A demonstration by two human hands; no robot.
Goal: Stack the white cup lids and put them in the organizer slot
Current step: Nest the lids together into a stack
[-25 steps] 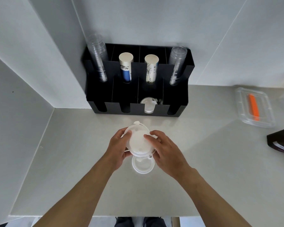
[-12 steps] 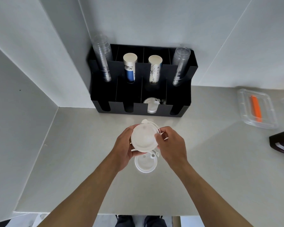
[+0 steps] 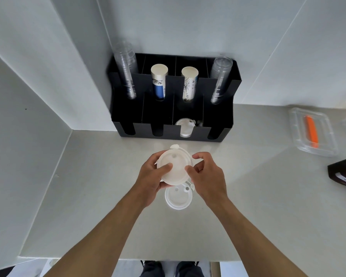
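Observation:
A small stack of white cup lids (image 3: 176, 166) is held above the counter between both hands. My left hand (image 3: 151, 176) grips its left edge with the thumb on top. My right hand (image 3: 207, 176) pinches its right edge. One more white lid (image 3: 178, 197) lies flat on the counter just below the hands. The black organizer (image 3: 218, 124) stands against the back wall. A lid (image 3: 185, 126) sits in its third front slot from the left.
The organizer's rear compartments hold two clear cup stacks (image 3: 126, 70) and two paper cup stacks (image 3: 159, 82). A clear plastic box (image 3: 312, 132) with an orange item lies at the right. A dark brown package (image 3: 345, 174) sits at the right edge. White walls close in at left.
The hands have shifted their grip on the stacked lids, which now lie flatter, showing their tops. The camera has moved slightly; the lid on the counter stays put.

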